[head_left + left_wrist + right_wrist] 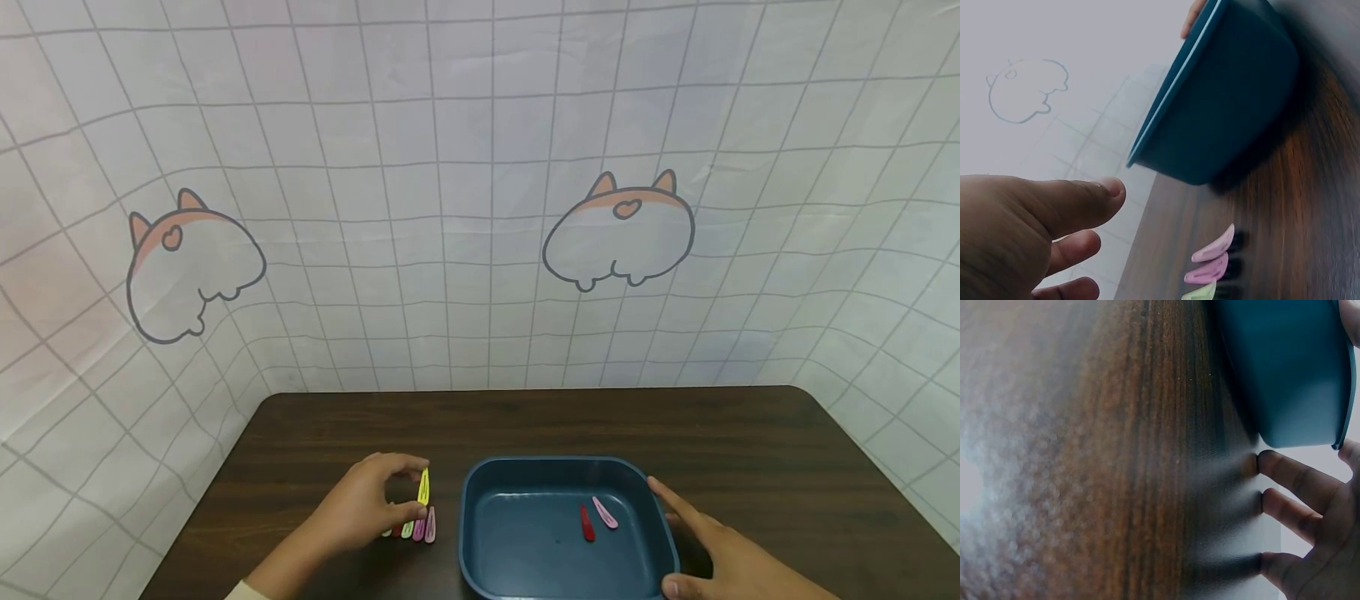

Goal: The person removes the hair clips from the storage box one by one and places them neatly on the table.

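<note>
My left hand (367, 500) pinches a yellow hair clip (424, 487) between thumb and index finger, above a row of clips. In that row lie a pink hair clip (431, 527), a purple hair clip (419, 530) and a light green hair clip (407, 530); the hand partly covers others. The left wrist view does not show the held clip. A blue tray (480, 550) contains a red hair clip (587, 523) and a light pink hair clip (604, 512). Spread fingers of my right hand (723, 554) touch the tray's right rim; other fingertips (1272, 461) rest on the table.
A dark wooden table (337, 425) with rounded far corners carries everything. White grid-patterned cloth (465, 250) with animal drawings hangs behind it and along both sides. The tray stands to the right of the clip row.
</note>
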`<action>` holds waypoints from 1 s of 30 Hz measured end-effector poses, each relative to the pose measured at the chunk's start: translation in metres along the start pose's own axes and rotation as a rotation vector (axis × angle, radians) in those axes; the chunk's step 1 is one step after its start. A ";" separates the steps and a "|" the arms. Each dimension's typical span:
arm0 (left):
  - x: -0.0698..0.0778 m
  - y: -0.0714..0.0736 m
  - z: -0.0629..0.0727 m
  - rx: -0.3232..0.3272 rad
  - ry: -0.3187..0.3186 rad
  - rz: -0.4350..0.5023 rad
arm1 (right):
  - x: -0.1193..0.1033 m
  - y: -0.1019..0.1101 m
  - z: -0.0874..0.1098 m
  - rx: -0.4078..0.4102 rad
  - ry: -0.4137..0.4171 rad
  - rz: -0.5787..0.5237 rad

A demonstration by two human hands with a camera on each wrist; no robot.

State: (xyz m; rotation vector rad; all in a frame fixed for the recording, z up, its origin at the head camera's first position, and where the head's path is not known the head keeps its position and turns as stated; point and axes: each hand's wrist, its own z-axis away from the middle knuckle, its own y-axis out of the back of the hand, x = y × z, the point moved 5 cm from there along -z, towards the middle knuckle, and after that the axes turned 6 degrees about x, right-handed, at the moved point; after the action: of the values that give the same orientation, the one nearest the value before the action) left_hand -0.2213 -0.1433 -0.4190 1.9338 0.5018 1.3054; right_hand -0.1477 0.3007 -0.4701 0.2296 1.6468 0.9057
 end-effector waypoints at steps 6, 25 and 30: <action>-0.012 0.005 0.006 0.021 0.004 -0.027 | 0.001 -0.001 0.000 -0.005 -0.012 0.002; -0.038 0.015 0.023 -0.008 -0.022 -0.005 | 0.000 0.000 0.000 -0.001 -0.017 -0.001; -0.048 0.016 0.027 -0.026 0.019 -0.002 | -0.001 0.000 0.000 -0.003 -0.013 0.010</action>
State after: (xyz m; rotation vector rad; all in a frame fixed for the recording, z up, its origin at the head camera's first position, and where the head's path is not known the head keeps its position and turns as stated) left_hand -0.2178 -0.1956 -0.4429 1.9003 0.4938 1.3240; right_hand -0.1471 0.3002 -0.4696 0.2412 1.6340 0.9121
